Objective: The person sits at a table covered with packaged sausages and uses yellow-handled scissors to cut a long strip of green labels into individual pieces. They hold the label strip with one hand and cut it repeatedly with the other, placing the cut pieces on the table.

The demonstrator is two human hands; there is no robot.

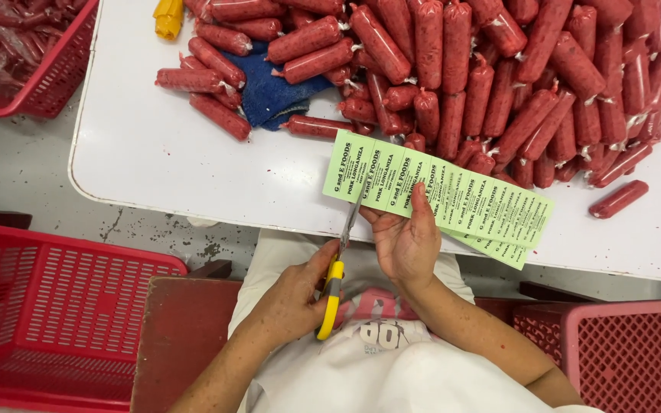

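The left hand [296,294] grasps yellow-handled scissors [337,279], blades meeting the edge of a light green label strip [453,197]. The right hand [407,241] pinches that strip above the white worktop [154,153]'s near edge. Red sausages [483,76] lie piled beyond it.

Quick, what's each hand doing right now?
Left hand: closed on the yellow-handled scissors, blades at the strip's left end.
Right hand: holding the strip of green labels over the white table.
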